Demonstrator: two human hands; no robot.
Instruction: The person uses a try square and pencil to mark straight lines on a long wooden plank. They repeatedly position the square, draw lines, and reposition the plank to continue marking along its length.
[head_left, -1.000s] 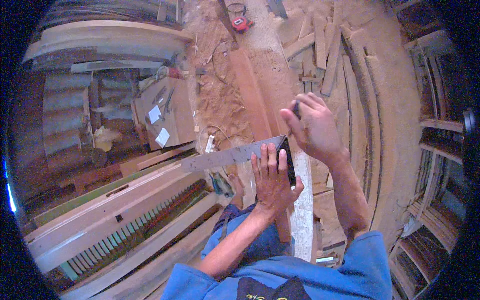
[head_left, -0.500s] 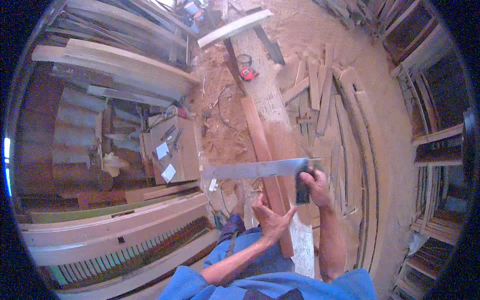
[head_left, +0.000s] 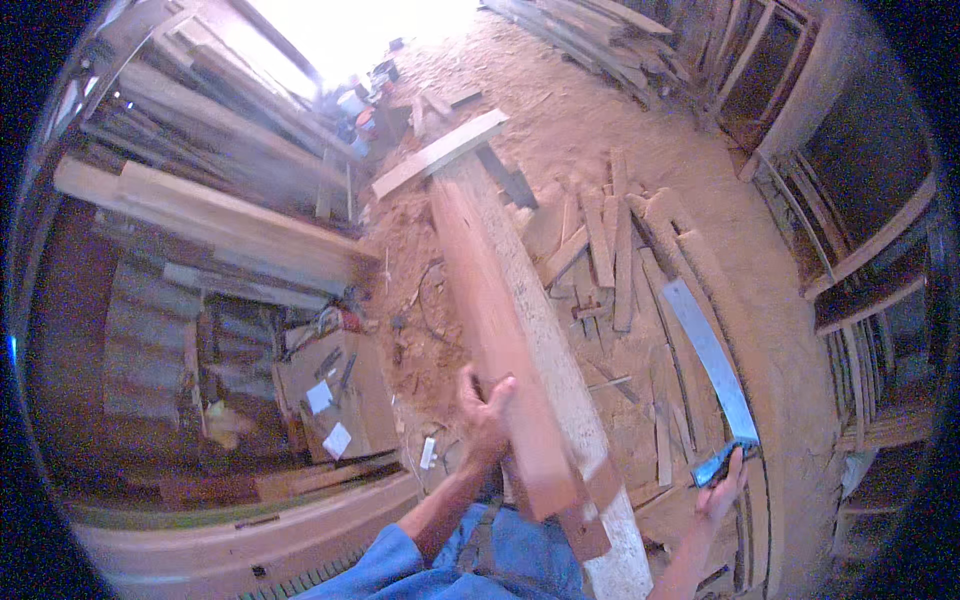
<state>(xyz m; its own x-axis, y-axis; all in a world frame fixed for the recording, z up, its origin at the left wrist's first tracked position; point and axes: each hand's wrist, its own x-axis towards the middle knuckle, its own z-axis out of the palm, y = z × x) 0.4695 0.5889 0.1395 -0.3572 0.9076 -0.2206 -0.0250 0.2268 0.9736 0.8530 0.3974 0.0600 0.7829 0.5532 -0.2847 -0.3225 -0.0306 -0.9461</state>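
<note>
My left hand (head_left: pixel 487 412) grips the left edge of a reddish wooden beam (head_left: pixel 493 310), thumb on its top face and fingers over the side. The beam slants from the far trestle end towards my lap, its near end tilted up. Under it, another reddish piece of wood (head_left: pixel 588 533) shows at the near end. Both lie along a long pale, whitish plank (head_left: pixel 540 330). Off to the right, my right hand (head_left: pixel 725 487) is closed around the dark handle of a large try square (head_left: pixel 712 360), its metal blade pointing away from me.
A pale crosspiece (head_left: pixel 440 155) lies across the plank's far end. Offcuts (head_left: pixel 600 235) and long strips cover the sawdust floor on the right. To the left stand a box (head_left: pixel 350 390) with small tools and papers and stacked boards (head_left: pixel 230 225). Racks (head_left: pixel 865 290) line the right side.
My right hand has carried the try square off the wood to the right, turning its blade away from me. The beam has shifted and turned under my left hand. The red tape measure no longer shows.
</note>
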